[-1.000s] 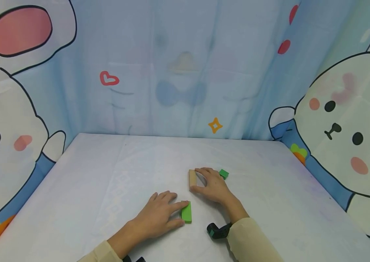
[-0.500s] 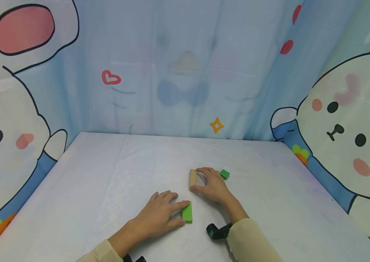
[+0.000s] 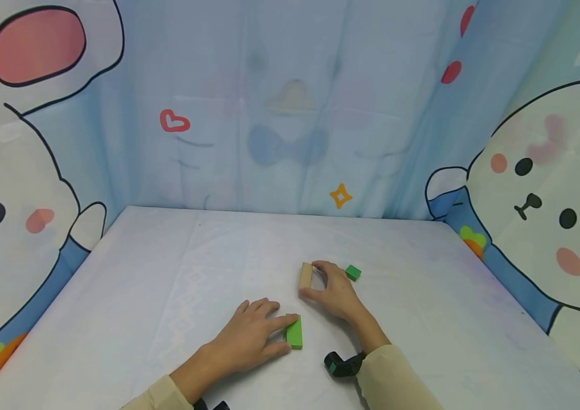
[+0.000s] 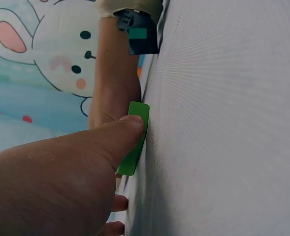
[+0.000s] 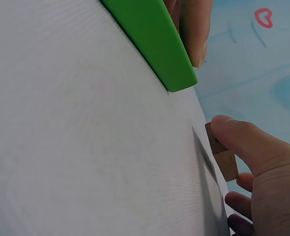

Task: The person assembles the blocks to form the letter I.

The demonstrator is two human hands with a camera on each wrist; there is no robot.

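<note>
The scene is backed by a curtain printed with rabbits, hung at the far edge of the table, against whose white cover the few pieces are plainly set off. The left hand is laid low, and by it the green block is gripped, forefinger at the far end and thumb at the near end, the other fingers being spread; by such a span, it seems, sliding or turning can be prevented. The right hand is placed farther forward, and the wood block is pinched between its thumb and forefinger from the right, probably so that its left face is unobstructed. A black camera is worn at the right wrist. The wood block is held beyond the green block and slightly to its right, the two apart; whether it is lifted off the table cannot be told. The small block, held by neither hand, is seen just beside the right hand's back.
</note>
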